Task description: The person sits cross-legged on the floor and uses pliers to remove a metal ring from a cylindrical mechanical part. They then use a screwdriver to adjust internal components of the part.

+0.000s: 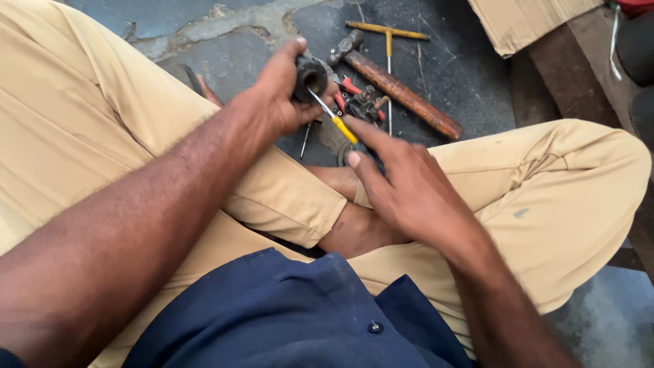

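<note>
Gripping dark round part (310,77), left hand (276,95) covering most; screwdriver (338,121) tip hidden inside.

Khaki-tan cloth trousers (88,109), dark navy shirt hem (272,320) with a dark round button (375,327), yellow-handled silver-shafted screwdriver (334,117), dull black round metal part (310,76), red-handled pliers (354,92), rusty brown-handled hammer (398,88), yellow T-shaped wrench (388,34), mottled grey-blue stone floor (456,68), pale brown cardboard sheet (524,20)

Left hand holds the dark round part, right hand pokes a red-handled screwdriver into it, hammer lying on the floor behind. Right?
Not quite: the head view shows the screwdriver has a yellow handle, not red. The rest stands: left hand holds the dark round part, right hand works the screwdriver into it, hammer lies on the floor behind.
</note>
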